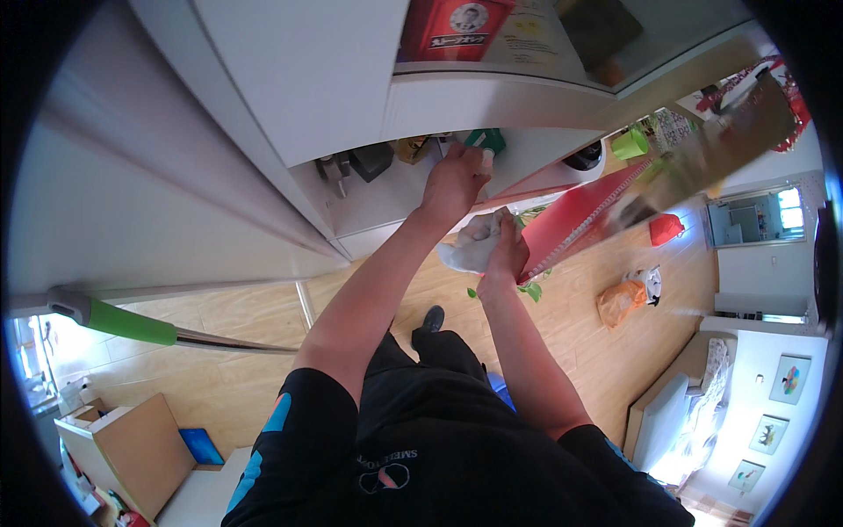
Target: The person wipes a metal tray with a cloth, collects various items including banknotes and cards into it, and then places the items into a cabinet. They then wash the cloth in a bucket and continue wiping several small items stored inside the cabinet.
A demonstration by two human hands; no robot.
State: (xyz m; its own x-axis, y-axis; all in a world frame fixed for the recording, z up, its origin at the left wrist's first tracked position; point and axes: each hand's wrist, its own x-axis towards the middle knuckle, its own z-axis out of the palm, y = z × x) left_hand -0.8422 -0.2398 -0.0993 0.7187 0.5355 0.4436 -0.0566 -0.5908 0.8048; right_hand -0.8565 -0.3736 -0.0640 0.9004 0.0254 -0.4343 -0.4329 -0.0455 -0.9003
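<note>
My left hand (456,183) reaches into an open shelf recess (388,207) of the white cabinet. Its fingers are closed around a small white object (487,160), mostly hidden by them. Just behind the fingertips is a green box (486,139). My right hand (507,253) grips a crumpled greyish-white cloth (473,240) in front of the recess. A red spiral-bound desk calendar (573,214) slants up to the right from beside this hand, its far end blurred. Whether the hand also holds the calendar cannot be told.
Dark items (371,161) and a yellowish box (412,150) share the recess. A green-handled pole (132,321) juts in at the left. Leafy plants (530,290) are below the right hand. An orange bag (621,303) and a red bag (666,229) rest on the wooden floor (566,342).
</note>
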